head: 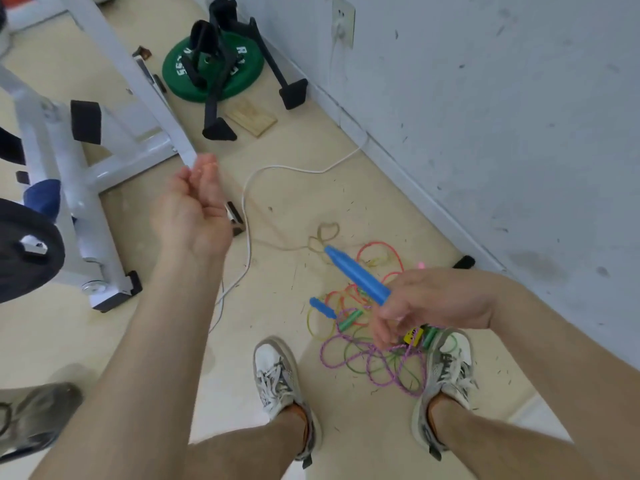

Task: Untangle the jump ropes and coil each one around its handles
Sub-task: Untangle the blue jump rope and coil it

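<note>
My right grip (433,303) is clamped on one blue handle (356,275). My left grip (194,202) looks pinched on its thin tan rope (325,233) (blurred, so faint). The other blue handle (322,306) lies in the tangled pile (372,355) on the floor by my right shoe (446,362). Pulling hard could cinch the knots or snag the white cable (247,216). The white frame (86,174) crowds my left.
</note>
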Demonstrator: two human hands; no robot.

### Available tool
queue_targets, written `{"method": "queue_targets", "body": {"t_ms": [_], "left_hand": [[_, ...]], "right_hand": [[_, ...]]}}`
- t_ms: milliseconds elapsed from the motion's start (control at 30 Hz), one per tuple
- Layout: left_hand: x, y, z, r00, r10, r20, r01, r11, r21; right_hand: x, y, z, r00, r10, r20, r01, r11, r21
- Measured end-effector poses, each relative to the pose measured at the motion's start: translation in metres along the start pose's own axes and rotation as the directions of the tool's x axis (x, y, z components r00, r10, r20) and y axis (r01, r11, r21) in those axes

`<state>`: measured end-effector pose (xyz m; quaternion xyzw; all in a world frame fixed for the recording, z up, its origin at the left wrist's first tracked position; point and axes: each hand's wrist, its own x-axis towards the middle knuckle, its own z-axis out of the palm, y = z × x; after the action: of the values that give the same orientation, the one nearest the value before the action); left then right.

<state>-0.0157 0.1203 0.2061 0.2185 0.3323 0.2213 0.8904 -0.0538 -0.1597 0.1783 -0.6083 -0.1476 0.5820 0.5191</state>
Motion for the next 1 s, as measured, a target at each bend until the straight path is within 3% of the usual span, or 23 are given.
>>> {"method": "queue_targets", "body": {"t_ms": [33, 100, 133, 167, 233, 267, 333, 400, 467, 500, 533, 567, 633, 667, 733, 800, 833, 867, 933, 1000], "left_hand": [[0.007, 0.006, -0.005, 0.999, 0.053, -0.012, -0.053, 0.999, 0.008], [0.010, 0.006, -0.012, 0.982, 0.166, 0.085, -0.186, 0.913, 0.364], [0.004, -0.004, -0.015, 0.984, 0.102, 0.144, -0.164, 0.831, 0.531], [-0.009, -0.019, -0.016, 0.982, -0.052, 0.183, -0.078, 0.767, 0.637], [-0.039, -0.048, -0.021, 0.903, -0.374, 0.213, 0.072, 0.618, 0.783], [-0.053, -0.060, -0.022, 0.807, -0.545, 0.225, 0.080, 0.480, 0.874], [-0.073, -0.073, -0.029, 0.504, -0.844, 0.183, -0.082, 0.165, 0.983], [-0.082, -0.078, -0.044, 0.247, -0.959, 0.141, -0.325, 0.055, 0.944], [-0.087, -0.084, -0.062, 0.111, -0.990, 0.089, -0.428, 0.033, 0.903], [-0.092, -0.089, -0.069, 0.104, -0.992, 0.074, -0.426, 0.023, 0.904], [-0.097, -0.095, -0.074, 0.158, -0.982, 0.106, -0.398, 0.035, 0.917], [-0.101, -0.099, -0.073, 0.287, -0.943, 0.169, -0.365, 0.055, 0.929], [-0.097, -0.107, -0.070, 0.634, -0.688, 0.352, -0.357, 0.144, 0.923], [-0.091, -0.109, -0.066, 0.726, -0.552, 0.410, -0.368, 0.191, 0.910], [-0.087, -0.111, -0.057, 0.718, -0.531, 0.449, -0.416, 0.190, 0.889], [-0.092, -0.120, -0.054, 0.597, -0.653, 0.466, -0.555, 0.083, 0.828], [-0.094, -0.125, -0.055, 0.572, -0.635, 0.519, -0.657, 0.024, 0.754], [-0.093, -0.128, -0.055, 0.600, -0.537, 0.593, -0.726, -0.053, 0.686], [-0.082, -0.126, -0.052, 0.702, -0.204, 0.682, -0.711, -0.137, 0.690], [-0.072, -0.121, -0.046, 0.742, 0.023, 0.670, -0.669, -0.045, 0.742]], "right_hand": [[-0.001, 0.003, -0.001, 0.999, 0.051, -0.016, -0.051, 0.999, -0.010], [-0.001, 0.002, -0.001, 0.994, 0.077, -0.083, -0.065, 0.988, 0.142], [-0.001, -0.004, 0.001, 0.989, 0.052, -0.138, -0.015, 0.967, 0.254], [0.000, -0.012, 0.003, 0.979, 0.009, -0.203, 0.070, 0.924, 0.376], [0.004, -0.028, 0.008, 0.935, -0.102, -0.339, 0.295, 0.754, 0.587], [0.006, -0.036, 0.009, 0.900, -0.155, -0.407, 0.404, 0.647, 0.647], [0.006, -0.048, 0.008, 0.826, -0.204, -0.526, 0.556, 0.449, 0.699], [0.002, -0.054, 0.003, 0.758, -0.185, -0.625, 0.650, 0.291, 0.702], [-0.004, -0.053, -0.006, 0.693, -0.148, -0.705, 0.720, 0.174, 0.671], [-0.007, -0.051, -0.009, 0.667, -0.132, -0.733, 0.745, 0.130, 0.654], [-0.009, -0.050, -0.011, 0.649, -0.121, -0.751, 0.760, 0.097, 0.642], [-0.010, -0.048, -0.012, 0.642, -0.115, -0.758, 0.766, 0.075, 0.638], [-0.010, -0.048, -0.009, 0.657, -0.117, -0.744, 0.753, 0.056, 0.656], [-0.010, -0.048, -0.005, 0.675, -0.124, -0.727, 0.736, 0.056, 0.674], [-0.007, -0.051, 0.005, 0.716, -0.143, -0.683, 0.696, 0.071, 0.715], [-0.007, -0.053, 0.010, 0.745, -0.159, -0.648, 0.665, 0.097, 0.741], [-0.009, -0.054, 0.010, 0.749, -0.160, -0.642, 0.660, 0.105, 0.744], [-0.011, -0.053, 0.008, 0.747, -0.157, -0.646, 0.663, 0.106, 0.741], [-0.016, -0.051, 0.002, 0.738, -0.150, -0.658, 0.672, 0.083, 0.736], [-0.020, -0.049, -0.002, 0.743, -0.158, -0.650, 0.666, 0.078, 0.742]]}}
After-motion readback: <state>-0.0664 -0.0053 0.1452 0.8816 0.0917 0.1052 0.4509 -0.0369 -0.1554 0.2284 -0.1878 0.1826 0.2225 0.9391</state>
